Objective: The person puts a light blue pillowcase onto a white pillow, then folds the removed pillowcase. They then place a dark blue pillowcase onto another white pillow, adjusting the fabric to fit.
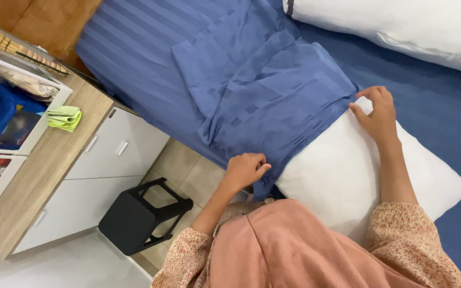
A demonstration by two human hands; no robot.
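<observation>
Your pink skirt (289, 250) fills the foreground. L hand (244, 169) fisted on blue pillowcase (262, 85) edge; R hand (377, 112) pinches its opening round white pillow (348, 176), lying on the bed (444, 117).

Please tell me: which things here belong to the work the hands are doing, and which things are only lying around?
In use:
- blue striped pillowcase, gripped by left hand and right hand
- white pillow, partly inside it

Lying about:
- second white pillow
- black stool
- green folded cloth on the wooden counter
- white drawers
</observation>
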